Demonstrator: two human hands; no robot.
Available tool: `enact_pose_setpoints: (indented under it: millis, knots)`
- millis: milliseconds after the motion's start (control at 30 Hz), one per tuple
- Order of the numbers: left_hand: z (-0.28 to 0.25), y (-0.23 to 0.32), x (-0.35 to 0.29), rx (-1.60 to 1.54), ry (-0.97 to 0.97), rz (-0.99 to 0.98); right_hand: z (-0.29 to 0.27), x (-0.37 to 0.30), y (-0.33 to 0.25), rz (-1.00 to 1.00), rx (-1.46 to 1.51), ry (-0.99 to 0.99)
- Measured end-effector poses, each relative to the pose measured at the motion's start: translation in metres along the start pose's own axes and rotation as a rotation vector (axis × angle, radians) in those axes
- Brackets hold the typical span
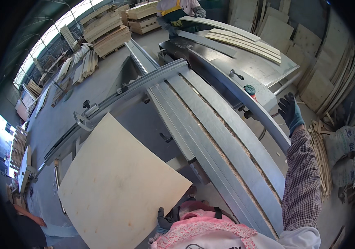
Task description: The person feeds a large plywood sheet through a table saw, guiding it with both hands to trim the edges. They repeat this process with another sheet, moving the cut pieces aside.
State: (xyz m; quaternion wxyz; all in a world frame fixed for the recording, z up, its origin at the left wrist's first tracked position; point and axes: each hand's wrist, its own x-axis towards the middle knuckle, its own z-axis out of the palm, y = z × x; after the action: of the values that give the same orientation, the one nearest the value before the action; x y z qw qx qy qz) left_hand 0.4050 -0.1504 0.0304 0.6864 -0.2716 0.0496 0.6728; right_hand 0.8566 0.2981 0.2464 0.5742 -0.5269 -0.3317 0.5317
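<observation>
My left hand (166,219), in a dark glove, grips the lower right edge of a large pale plywood sheet (123,178); the thumb lies on its face and the other fingers are hidden. The sheet is tilted beside the grey metal sliding table (210,124) of a panel saw, near its long crosscut fence (115,96). My right hand (290,111), gloved in dark and blue-grey, is raised with fingers spread at the far right side of the machine. It holds nothing. Nearest to it are the saw's long side beam (264,120) and a green-and-red object (250,90).
Across the saw, a person's gloved hand (199,11) is on a long wood strip (223,26); more strips (248,45) lie on the table there. Stacked boards (106,33) stand at the back left. Another person's arm (30,213) shows lower left. White sacks (343,139) and offcuts lie right.
</observation>
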Motion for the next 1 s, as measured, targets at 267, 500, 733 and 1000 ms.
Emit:
enact_pose_setpoints:
  millis: [267, 500, 733, 1000]
  knots:
    - [0.124, -0.012, 0.003, 0.084, -0.014, -0.332, 0.065, 0.052, -0.002, 0.014, 0.31, 0.032]
    - [0.182, 0.021, 0.054, 0.654, 0.047, 0.228, 0.1, 0.075, 0.008, -0.029, 0.49, -0.093]
    - [0.179, 0.022, 0.073, 0.663, 0.071, 0.198, 0.1, 0.096, 0.025, 0.118, 0.393, -0.191]
    - [0.171, -0.02, 0.104, 0.788, -0.055, -0.013, 0.152, 0.004, 0.004, 0.041, 0.41, -0.313]
